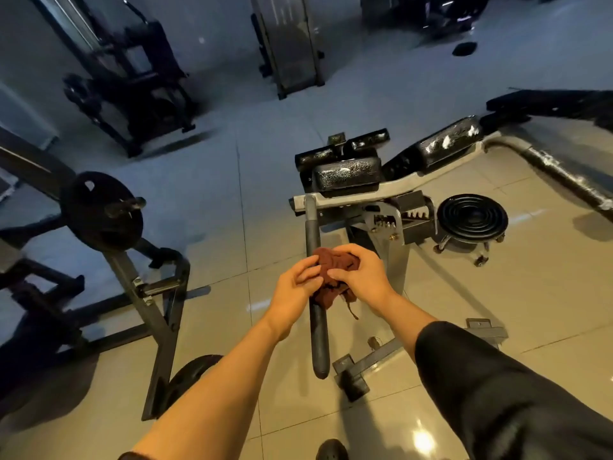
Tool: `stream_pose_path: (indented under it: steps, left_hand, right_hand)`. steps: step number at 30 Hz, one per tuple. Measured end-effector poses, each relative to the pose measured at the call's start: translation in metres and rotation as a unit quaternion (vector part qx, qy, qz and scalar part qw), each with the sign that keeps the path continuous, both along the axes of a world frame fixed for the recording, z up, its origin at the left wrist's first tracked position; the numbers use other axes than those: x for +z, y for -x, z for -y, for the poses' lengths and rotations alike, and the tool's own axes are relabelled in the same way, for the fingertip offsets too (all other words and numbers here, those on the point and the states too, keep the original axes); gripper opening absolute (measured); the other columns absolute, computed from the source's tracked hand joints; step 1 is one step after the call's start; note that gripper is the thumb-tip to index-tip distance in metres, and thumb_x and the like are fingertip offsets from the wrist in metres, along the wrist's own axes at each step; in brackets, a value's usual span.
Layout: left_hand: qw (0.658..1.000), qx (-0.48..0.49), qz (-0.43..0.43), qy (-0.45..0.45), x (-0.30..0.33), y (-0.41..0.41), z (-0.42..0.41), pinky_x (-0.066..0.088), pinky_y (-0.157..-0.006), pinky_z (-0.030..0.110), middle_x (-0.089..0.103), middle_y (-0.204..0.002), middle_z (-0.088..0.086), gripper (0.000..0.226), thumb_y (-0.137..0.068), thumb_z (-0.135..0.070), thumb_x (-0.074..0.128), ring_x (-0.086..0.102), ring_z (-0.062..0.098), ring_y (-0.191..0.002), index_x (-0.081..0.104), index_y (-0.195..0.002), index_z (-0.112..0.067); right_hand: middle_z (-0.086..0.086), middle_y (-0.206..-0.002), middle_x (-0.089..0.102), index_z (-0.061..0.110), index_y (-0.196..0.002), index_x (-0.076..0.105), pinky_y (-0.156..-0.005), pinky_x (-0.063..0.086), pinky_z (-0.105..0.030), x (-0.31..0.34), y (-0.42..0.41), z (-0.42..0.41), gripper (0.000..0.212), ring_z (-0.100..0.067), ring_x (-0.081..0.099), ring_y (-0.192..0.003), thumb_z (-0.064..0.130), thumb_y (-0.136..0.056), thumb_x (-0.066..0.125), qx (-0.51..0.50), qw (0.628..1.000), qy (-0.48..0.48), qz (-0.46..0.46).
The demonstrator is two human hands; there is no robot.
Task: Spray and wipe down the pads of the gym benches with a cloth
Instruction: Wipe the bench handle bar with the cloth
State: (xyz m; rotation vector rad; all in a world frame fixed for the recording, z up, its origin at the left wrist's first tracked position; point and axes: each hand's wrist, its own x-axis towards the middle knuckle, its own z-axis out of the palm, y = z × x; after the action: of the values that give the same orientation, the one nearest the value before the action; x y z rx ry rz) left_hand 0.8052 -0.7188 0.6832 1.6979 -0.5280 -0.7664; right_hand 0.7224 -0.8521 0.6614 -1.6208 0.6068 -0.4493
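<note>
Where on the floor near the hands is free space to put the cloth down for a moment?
Bare floor tiles lie between the weight plate and the long handle. More free floor lies beyond the round stool. Around the bench frame it is crowded. Both the left hand and right hand hold the cloth.

Weight plate (102, 210), round stool (472, 218)

Glossy tiled floor (547, 293), dim machines (132, 78)

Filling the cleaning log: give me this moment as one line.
stage: readying cloth | left hand: grips cloth | right hand: grips cloth | bench pad: wet-looking, unwiped
</note>
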Motion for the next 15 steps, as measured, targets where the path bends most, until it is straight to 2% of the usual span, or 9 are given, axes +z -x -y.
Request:
stream_pose_path:
  steps: [2,4,6,8,11,12,15]
  left_hand:
    - [0.996,0.042,0.076,-0.029,-0.004,-0.006,-0.005,0.051,-0.097,0.028,0.067,-0.116,0.002,0.035,-0.092,0.006,0.055,0.063,0.013,-0.110,0.060,-0.123,-0.011]
    - [0.983,0.077,0.152,-0.069,-0.008,-0.012,-0.008,0.046,-0.099,0.026,0.062,-0.118,0.000,0.035,-0.091,0.007,0.057,0.057,0.015,-0.116,0.062,-0.121,-0.011]
    - [0.976,0.073,0.182,-0.099,-0.012,-0.018,-0.007,0.044,-0.093,0.019,0.056,-0.123,-0.002,0.043,-0.089,0.006,0.060,0.052,0.013,-0.119,0.059,-0.128,-0.011]
    - [0.973,0.026,0.194,-0.124,-0.014,-0.023,-0.003,0.044,-0.085,0.010,0.048,-0.128,-0.004,0.055,-0.087,0.004,0.065,0.046,0.008,-0.118,0.051,-0.137,-0.014]
    - [0.964,-0.046,0.215,-0.149,-0.015,-0.028,0.007,0.044,-0.070,0.001,0.041,-0.132,-0.004,0.071,-0.083,0.006,0.069,0.043,0.010,-0.115,0.042,-0.145,-0.015]
    - [0.963,-0.057,0.216,-0.152,-0.016,-0.029,0.009,0.045,-0.068,0.001,0.041,-0.134,-0.004,0.074,-0.082,0.008,0.069,0.043,0.011,-0.114,0.040,-0.145,-0.014]
    - [0.965,-0.062,0.205,-0.153,-0.017,-0.033,0.013,0.048,-0.065,0.004,0.039,-0.132,-0.005,0.077,-0.079,0.013,0.069,0.044,0.013,-0.112,0.041,-0.145,-0.013]
  right_hand:
    - [0.007,-0.091,0.063,0.020,-0.103,0.064,-0.068,0.051,-0.015,-0.005,-0.004,-0.001,0.032,-0.015,0.063,-0.088,0.000,-0.079,0.074,-0.013,1.000,-0.012,-0.005]
    - [0.006,-0.090,0.062,0.022,-0.101,0.064,-0.068,0.055,-0.026,-0.010,-0.006,-0.001,0.032,-0.019,0.063,-0.088,-0.002,-0.081,0.071,-0.049,0.998,-0.033,-0.005]
    - [0.003,-0.094,0.062,0.024,-0.102,0.062,-0.079,0.055,-0.031,-0.010,-0.009,0.002,0.033,-0.018,0.062,-0.093,-0.002,-0.082,0.069,-0.096,0.995,-0.025,-0.011]
    - [0.000,-0.101,0.063,0.026,-0.103,0.061,-0.087,0.051,-0.031,-0.008,-0.017,0.010,0.034,-0.017,0.060,-0.099,0.000,-0.082,0.070,-0.128,0.991,-0.004,-0.022]
    - [-0.002,-0.107,0.064,0.025,-0.110,0.064,-0.094,0.050,-0.036,0.000,-0.037,0.025,0.037,-0.019,0.060,-0.103,0.004,-0.081,0.072,-0.134,0.990,0.034,-0.038]
    - [-0.004,-0.109,0.064,0.023,-0.114,0.064,-0.094,0.050,-0.035,0.002,-0.045,0.030,0.040,-0.020,0.060,-0.104,0.005,-0.080,0.073,-0.126,0.990,0.046,-0.041]
    - [-0.008,-0.120,0.059,0.016,-0.129,0.060,-0.087,0.039,-0.016,0.010,-0.067,0.033,0.048,-0.018,0.055,-0.108,0.004,-0.083,0.071,-0.051,0.993,0.072,-0.072]
